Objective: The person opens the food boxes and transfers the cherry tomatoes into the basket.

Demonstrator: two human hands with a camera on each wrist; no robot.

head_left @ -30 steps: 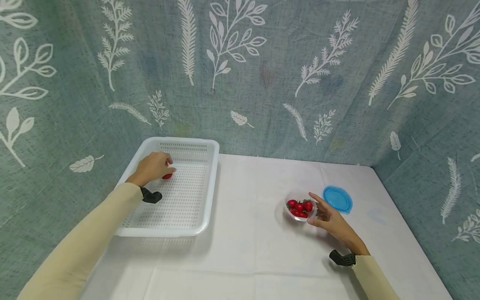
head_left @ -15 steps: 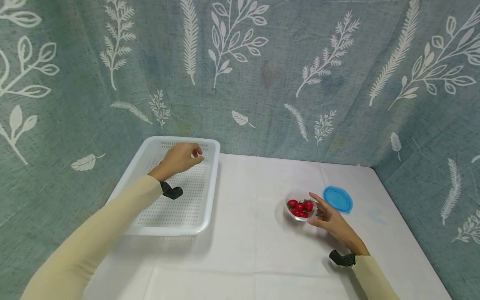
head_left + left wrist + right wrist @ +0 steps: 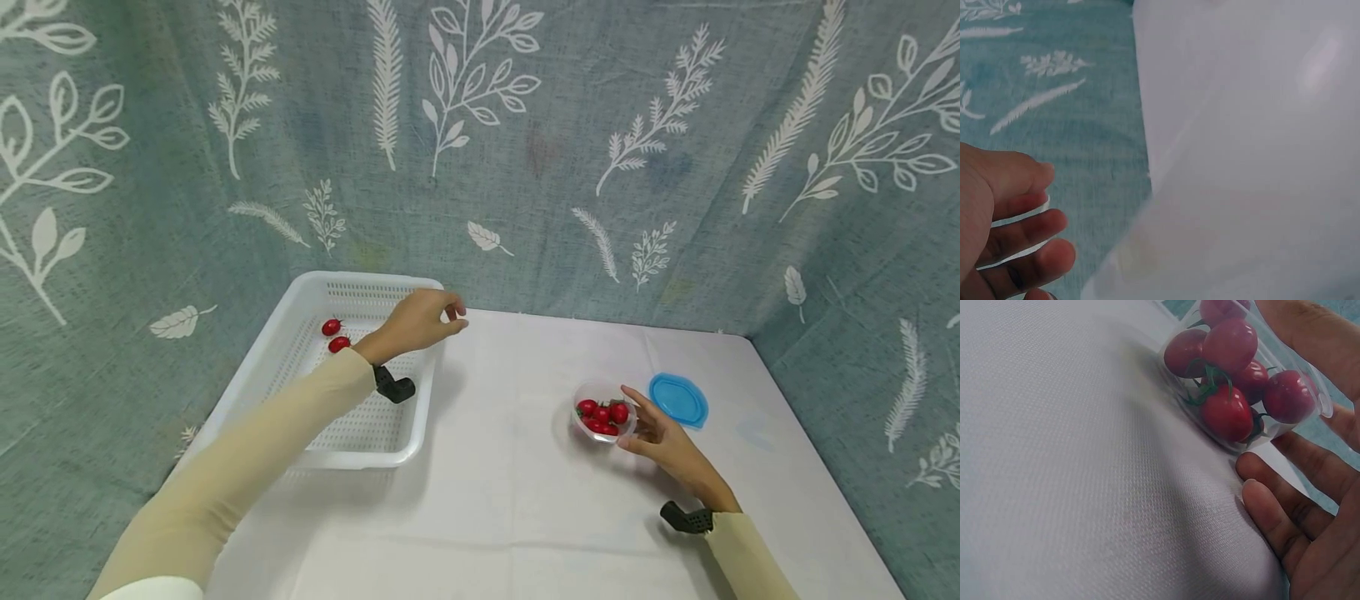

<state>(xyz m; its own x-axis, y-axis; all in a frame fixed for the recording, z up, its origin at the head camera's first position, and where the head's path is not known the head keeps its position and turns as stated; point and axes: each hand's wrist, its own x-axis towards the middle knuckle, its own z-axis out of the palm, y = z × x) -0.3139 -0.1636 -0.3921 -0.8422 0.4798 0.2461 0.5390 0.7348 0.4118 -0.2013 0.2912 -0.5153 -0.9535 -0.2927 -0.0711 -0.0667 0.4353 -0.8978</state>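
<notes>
My left hand (image 3: 422, 319) is over the right rim of the white basket (image 3: 367, 459), its fingers loosely bent. Nothing shows between its thumb and fingers in the left wrist view. Two cherry tomatoes (image 3: 332, 327) lie in the basket's far left part, close to my left wrist. On the right, my right hand (image 3: 666, 446) holds a small clear plastic container (image 3: 588, 388) from its right side, thumb at the near side and a finger at the far rim. Several red cherry tomatoes (image 3: 1229, 412) with green stems fill it, and it stands on the white cloth.
A blue lid (image 3: 678, 400) lies flat just behind and right of the container. White cloth (image 3: 495, 467) covers the table between basket and container. A green leaf-patterned curtain (image 3: 525, 208) hangs along the back and both sides.
My left hand let go of a cherry tomato in the basket, then moved right and away to the basket's right rim, uncovering two tomatoes. The right hand and container stayed put.
</notes>
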